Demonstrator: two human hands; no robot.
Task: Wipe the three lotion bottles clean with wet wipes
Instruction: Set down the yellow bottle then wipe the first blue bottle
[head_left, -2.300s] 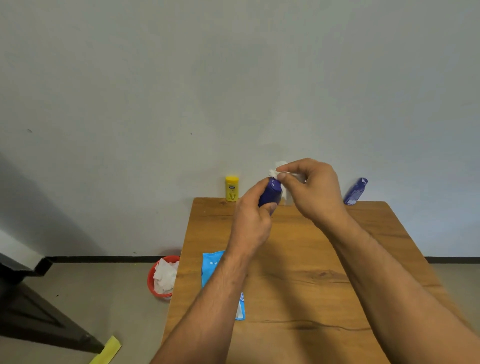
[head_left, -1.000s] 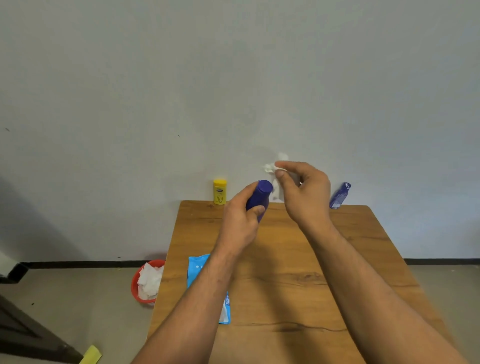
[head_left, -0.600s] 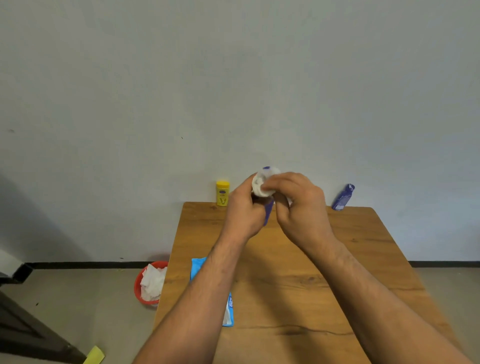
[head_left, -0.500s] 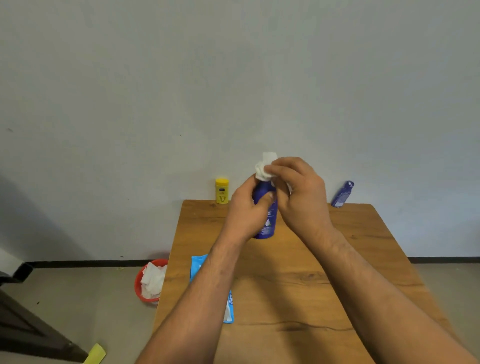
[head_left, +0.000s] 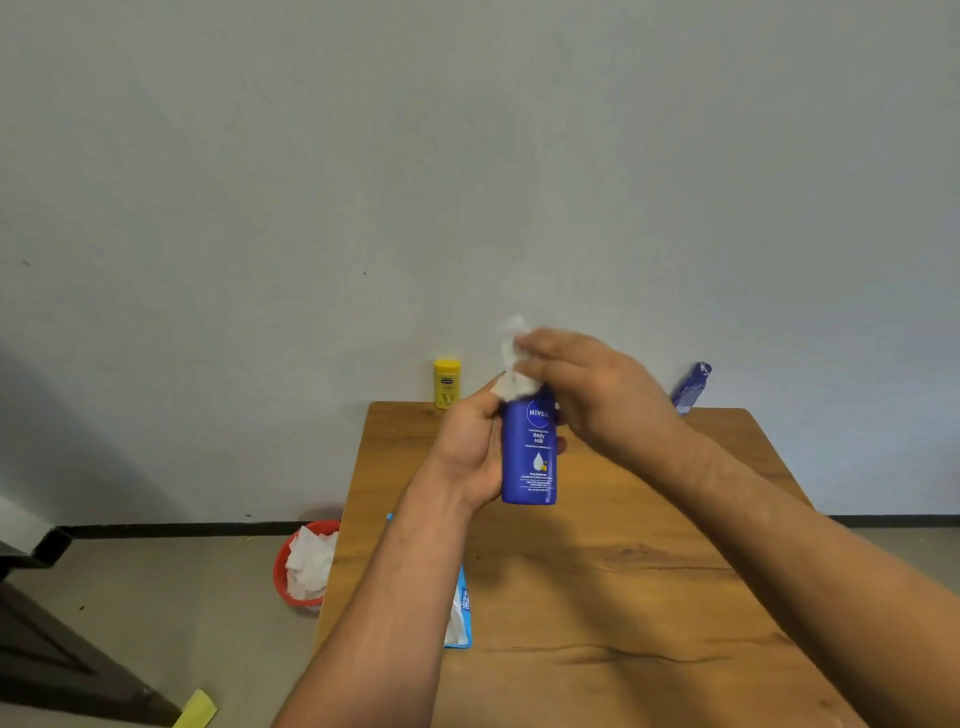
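My left hand (head_left: 470, 447) grips a dark blue lotion bottle (head_left: 530, 457) upright above the wooden table (head_left: 597, 571), label facing me. My right hand (head_left: 597, 395) holds a crumpled white wet wipe (head_left: 514, 371) against the bottle's top, which is hidden under it. A small yellow bottle (head_left: 447, 383) stands at the table's far left edge by the wall. Another blue bottle (head_left: 691, 387) leans against the wall at the far right.
A blue wet-wipe pack (head_left: 460, 618) lies near the table's left edge, partly under my left forearm. On the floor to the left sits a red bin (head_left: 291, 571) holding used white wipes. A dark piece of furniture (head_left: 47, 649) fills the lower left.
The blue bottle has turned from tilted toward me to upright with its label showing. My right hand brought the wipe down onto the bottle's top.
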